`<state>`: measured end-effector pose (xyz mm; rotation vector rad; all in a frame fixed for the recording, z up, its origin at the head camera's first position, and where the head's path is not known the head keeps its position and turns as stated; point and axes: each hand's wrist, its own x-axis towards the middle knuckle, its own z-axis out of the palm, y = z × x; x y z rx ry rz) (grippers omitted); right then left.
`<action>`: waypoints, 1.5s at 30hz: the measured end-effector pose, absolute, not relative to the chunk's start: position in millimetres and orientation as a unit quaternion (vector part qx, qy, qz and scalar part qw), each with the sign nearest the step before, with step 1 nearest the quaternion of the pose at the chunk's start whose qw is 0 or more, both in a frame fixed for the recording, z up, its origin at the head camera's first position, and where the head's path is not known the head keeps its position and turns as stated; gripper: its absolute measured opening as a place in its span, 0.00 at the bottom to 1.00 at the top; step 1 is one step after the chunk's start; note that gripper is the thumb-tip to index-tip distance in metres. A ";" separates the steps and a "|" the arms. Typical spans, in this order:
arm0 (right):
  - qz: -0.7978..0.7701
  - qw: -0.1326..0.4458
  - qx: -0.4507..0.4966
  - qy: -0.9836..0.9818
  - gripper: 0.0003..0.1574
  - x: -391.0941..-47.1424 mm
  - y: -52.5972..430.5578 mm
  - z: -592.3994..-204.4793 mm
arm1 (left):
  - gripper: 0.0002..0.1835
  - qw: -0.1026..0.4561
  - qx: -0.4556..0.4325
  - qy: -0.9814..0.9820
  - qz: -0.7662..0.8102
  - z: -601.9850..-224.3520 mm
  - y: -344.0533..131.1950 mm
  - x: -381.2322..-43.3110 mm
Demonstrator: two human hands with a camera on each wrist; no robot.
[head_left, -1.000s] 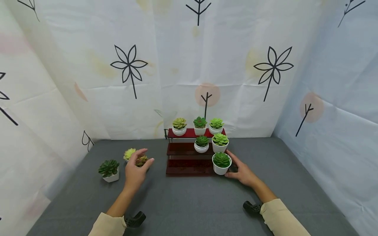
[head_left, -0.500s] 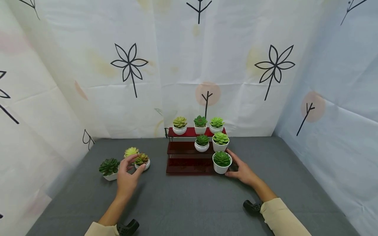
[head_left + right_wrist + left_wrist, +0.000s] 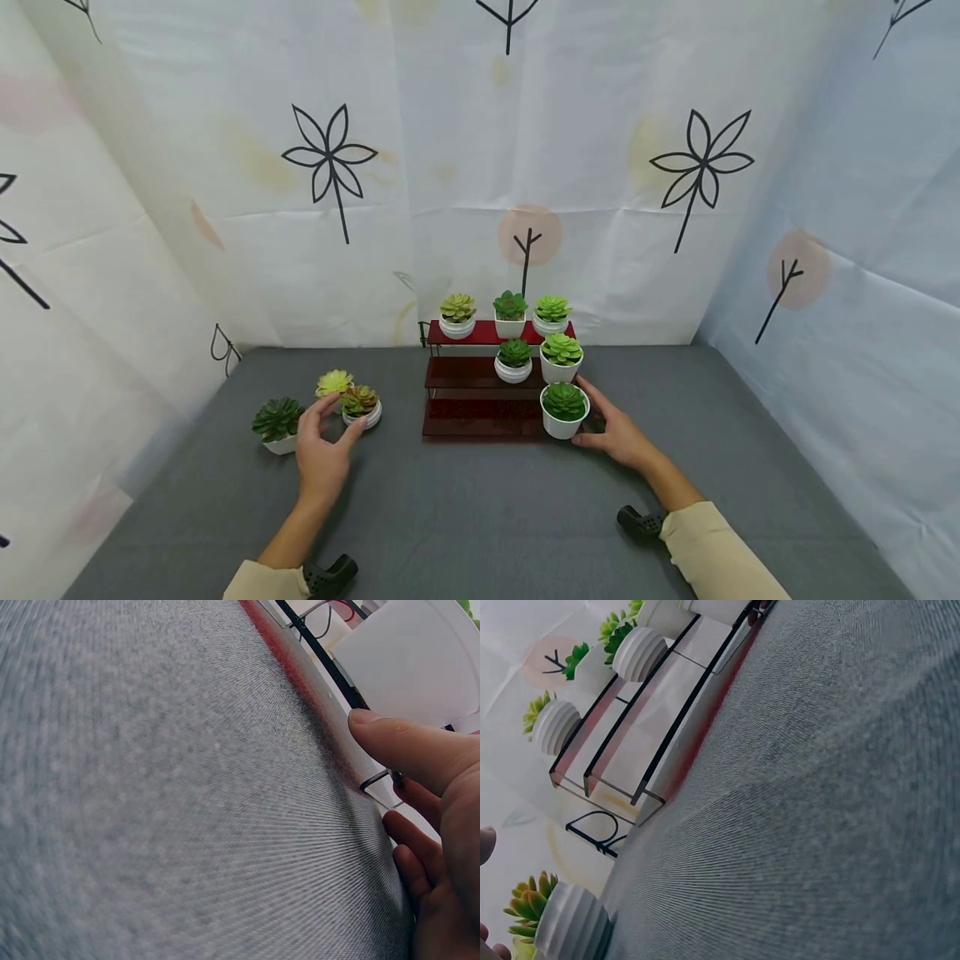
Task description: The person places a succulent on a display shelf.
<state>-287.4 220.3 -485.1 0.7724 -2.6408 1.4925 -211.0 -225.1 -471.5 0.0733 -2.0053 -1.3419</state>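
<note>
My left hand [image 3: 322,462] reaches over the left of the table, thumb and fingers spread around the near side of a reddish-green potted succulent [image 3: 361,400]. In the left wrist view its ribbed white pot [image 3: 571,922] stands apart from the fingertips [image 3: 486,844]. Close by are a yellow-green succulent [image 3: 333,382] and a dark green one [image 3: 277,419]. On the right, my right hand [image 3: 618,433] grips the end of a dark red three-tier shelf [image 3: 480,419], thumb [image 3: 409,746] at the front edge, other fingers curled at its side. Beside it sits a green succulent in a white pot [image 3: 564,408].
The upper tier bears three potted succulents, among them a pale green one [image 3: 457,312]. Two more, a dark one [image 3: 513,358] and a bright one [image 3: 561,354], stand on the middle tier. A patterned white cloth [image 3: 225,167] hangs behind the grey table [image 3: 480,517].
My left hand has moved left and settled beside the reddish-green succulent, which shows more fully now. The right hand keeps its place at the shelf.
</note>
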 end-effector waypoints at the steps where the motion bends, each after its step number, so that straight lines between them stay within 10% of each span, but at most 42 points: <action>1: 0.476 0.005 0.245 -0.844 0.63 -287.2 220.3 -484.8 | 0.29 0.357 0.037 -0.775 -0.520 -472.6 -224.9 -211.8; 45: 0.474 0.012 0.244 -0.846 0.62 -285.4 219.3 -485.1 | 0.37 0.209 0.189 -0.801 -0.528 -484.7 -223.0 -241.9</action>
